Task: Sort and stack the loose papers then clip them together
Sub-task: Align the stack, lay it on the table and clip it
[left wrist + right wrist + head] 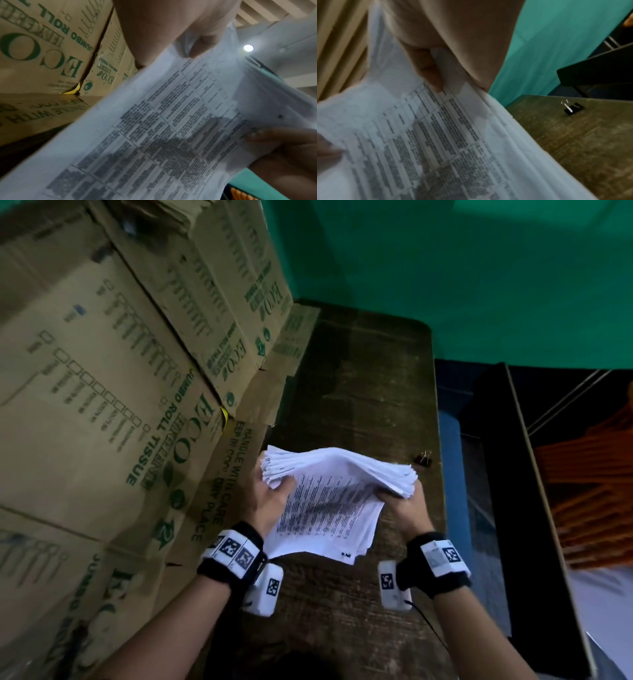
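Note:
A thick stack of white printed papers point(329, 501) is held up above the dark wooden table point(370, 378), its far edges fanned and uneven. My left hand point(274, 494) grips the stack's left side, thumb on the printed face point(171, 135). My right hand point(404, 505) grips the right side, thumb point(429, 70) pressed on the top sheet point(423, 142). A black binder clip point(423, 457) lies on the table just beyond the right hand, near the table's right edge; the right wrist view shows this binder clip point(572, 108) too.
Large cardboard boxes point(113, 392) printed ECO are stacked along the left, touching the table. A green wall point(445, 268) stands behind. Right of the table are a blue surface point(452, 460) and a dark box holding orange items point(589, 501).

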Available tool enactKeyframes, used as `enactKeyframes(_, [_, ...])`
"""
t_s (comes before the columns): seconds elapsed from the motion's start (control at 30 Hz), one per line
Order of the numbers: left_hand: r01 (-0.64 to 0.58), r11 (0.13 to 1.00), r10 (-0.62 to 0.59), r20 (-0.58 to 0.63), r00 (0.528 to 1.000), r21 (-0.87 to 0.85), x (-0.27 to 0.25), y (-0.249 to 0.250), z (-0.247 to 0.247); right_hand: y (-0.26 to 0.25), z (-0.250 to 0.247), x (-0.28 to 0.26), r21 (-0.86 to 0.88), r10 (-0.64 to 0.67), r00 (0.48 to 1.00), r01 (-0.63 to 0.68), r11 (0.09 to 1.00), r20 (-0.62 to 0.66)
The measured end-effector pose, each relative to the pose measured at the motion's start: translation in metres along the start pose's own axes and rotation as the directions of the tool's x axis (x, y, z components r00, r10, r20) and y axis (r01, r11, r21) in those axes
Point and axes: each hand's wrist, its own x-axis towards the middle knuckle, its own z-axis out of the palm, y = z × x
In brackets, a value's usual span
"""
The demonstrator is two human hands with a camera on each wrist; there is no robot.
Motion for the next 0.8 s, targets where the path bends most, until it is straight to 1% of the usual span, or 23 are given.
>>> enactKeyframes(0.07, [0.027,0.997,-0.032,-0.071,0.997,-0.068,0.003,0.004,0.008,-0.011,0.009,-0.002,0.016,-0.044,0.998,0.044,0.999,-0.037])
enactKeyframes(0.13, [0.02,0.995,-0.031,-0.114,0.993,-0.1,0.005,0.015,0.01,-0.021,0.009,-0.002,0.064,-0.096,0.993,0.1,0.993,-0.073])
enactKeyframes(0.2, [0.0,0.997,-0.008,-0.094,0.995,-0.08,0.004,0.02,0.008,-0.026,0.005,-0.003,0.098,-0.128,0.986,0.138,0.986,-0.105])
enactKeyframes(0.23, [0.003,0.998,-0.008,-0.083,0.996,-0.063,0.003,0.019,0.007,-0.024,0.003,-0.003,0.094,-0.125,0.986,0.136,0.986,-0.114])
enactKeyframes(0.27, [0.015,0.999,-0.018,-0.076,0.997,-0.049,0.001,0.015,0.005,-0.021,0.003,-0.003,0.065,-0.111,0.988,0.118,0.991,-0.112])
enactKeyframes(0.33, [0.11,0.994,-0.111,-0.045,0.993,-0.023,-0.004,0.003,0.007,-0.006,0.003,-0.002,-0.037,-0.061,0.995,0.058,0.998,-0.08])
enactKeyframes(0.37, [0.166,0.986,-0.165,-0.033,0.986,0.036,-0.007,0.0,0.009,0.002,0.004,-0.001,-0.082,-0.031,0.998,0.028,0.996,-0.048])
enactKeyframes(0.4, [0.188,0.977,-0.186,-0.027,0.982,0.102,-0.009,-0.001,0.012,0.01,0.005,0.0,-0.104,-0.005,1.0,0.004,0.995,-0.017])
enactKeyframes(0.43, [0.182,0.975,-0.18,-0.023,0.983,0.129,-0.009,0.0,0.015,0.015,0.004,0.002,-0.101,0.013,1.0,-0.014,0.995,-0.01])
enactKeyframes(0.53, [0.18,0.982,-0.179,-0.02,0.984,0.053,0.008,0.007,0.021,0.02,-0.003,0.011,-0.014,0.051,0.994,-0.053,0.999,-0.093])
enactKeyframes(0.6, [0.197,0.978,-0.2,0.033,0.979,0.074,0.027,-0.003,0.023,0.024,-0.012,0.022,0.023,0.086,0.991,-0.084,0.996,-0.107])
enactKeyframes(0.67, [0.282,0.955,-0.291,0.099,0.952,0.097,0.04,-0.025,0.026,0.037,-0.018,0.033,0.032,0.143,0.988,-0.141,0.989,-0.064])
enactKeyframes(0.7, [0.342,0.933,-0.355,0.126,0.927,0.112,0.045,-0.037,0.029,0.044,-0.02,0.037,0.034,0.185,0.982,-0.184,0.982,-0.034])
enactKeyframes(0.77, [0.474,0.871,-0.49,0.152,0.859,0.132,0.047,-0.066,0.038,0.063,-0.02,0.045,0.021,0.307,0.952,-0.307,0.951,0.007])
enactKeyframes(0.8, [0.528,0.839,-0.543,0.142,0.828,0.129,0.047,-0.081,0.043,0.071,-0.018,0.047,0.005,0.371,0.929,-0.371,0.929,0.005])
